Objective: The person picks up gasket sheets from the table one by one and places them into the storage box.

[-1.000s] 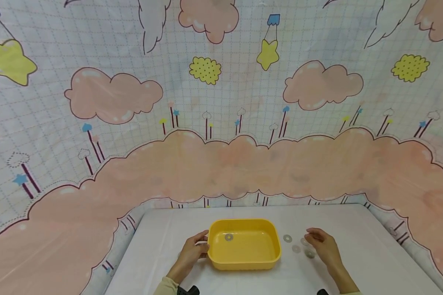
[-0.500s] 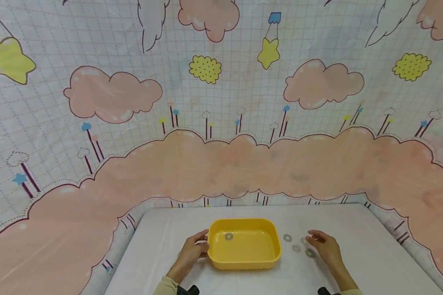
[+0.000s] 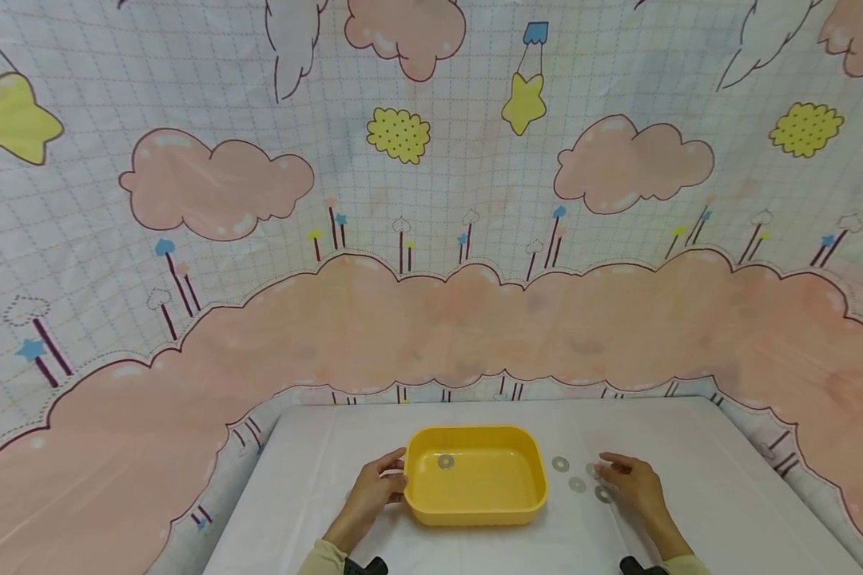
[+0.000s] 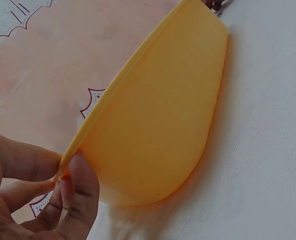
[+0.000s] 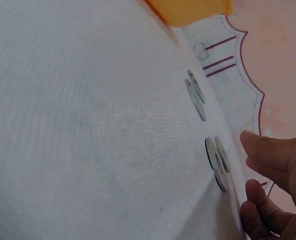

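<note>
My left hand (image 3: 371, 489) pinches the left rim of a yellow plastic basin (image 3: 475, 516); the left wrist view shows the thumb (image 4: 84, 182) against its outer wall. One flat grey washer (image 3: 446, 461) lies inside the basin, toward its back left. To the right of the basin, several more washers lie flat on the white cloth, one of them a grey washer (image 3: 560, 464) nearest the basin. Beside this group hovers my right hand (image 3: 634, 484), fingers loosely bent with nothing between them. Its fingertips overlap the rightmost washers in the head view. In the right wrist view, a washer pair (image 5: 194, 97) lies apart from a closer cluster.
A white cloth (image 3: 331, 431) covers the table under everything. Behind and at both sides hangs a printed backdrop (image 3: 475, 327) with clouds and stars, its lower part meeting the table's back edge.
My right hand has dipped slightly toward the washers. The dark washer nearest it looked blurred a second ago and now shows as a flat ring. Left hand and basin have stayed put.
</note>
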